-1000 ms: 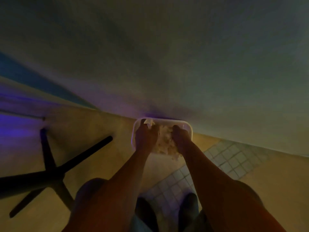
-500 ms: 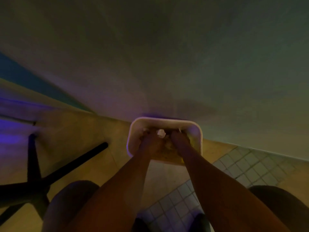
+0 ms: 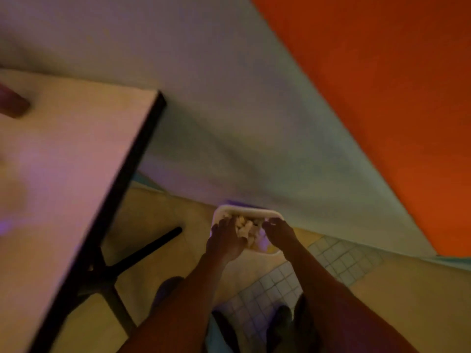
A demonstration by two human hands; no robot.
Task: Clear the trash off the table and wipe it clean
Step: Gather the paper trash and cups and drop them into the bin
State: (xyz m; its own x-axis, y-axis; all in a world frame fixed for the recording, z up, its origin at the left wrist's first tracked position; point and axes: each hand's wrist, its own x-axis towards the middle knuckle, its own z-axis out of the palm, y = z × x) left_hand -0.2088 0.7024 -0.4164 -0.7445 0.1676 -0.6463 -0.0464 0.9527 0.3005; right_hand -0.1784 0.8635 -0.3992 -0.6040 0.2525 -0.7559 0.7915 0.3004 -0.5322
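A small white bin [image 3: 248, 213] stands on the floor against the wall, with crumpled pale paper trash [image 3: 244, 226] inside it. Both my hands reach down into it. My left hand [image 3: 225, 239] lies palm down on the left side of the paper, fingers spread. My right hand [image 3: 279, 234] sits at the bin's right side, fingers loosely apart, with the paper between the two hands. The table [image 3: 63, 174] has a light top and a dark edge, and fills the left of the view. The picture is dim and blurred.
A dark object [image 3: 12, 104] lies on the table's far left. The table's black cross base [image 3: 142, 250] spreads on the floor left of the bin. An orange wall panel [image 3: 382, 98] is at upper right. My shoes [image 3: 280, 327] stand on a tiled floor patch [image 3: 280, 289].
The view has lifted, so the table top and the orange panel now show. My hands stay in the bin and have drawn slightly apart, uncovering the paper.
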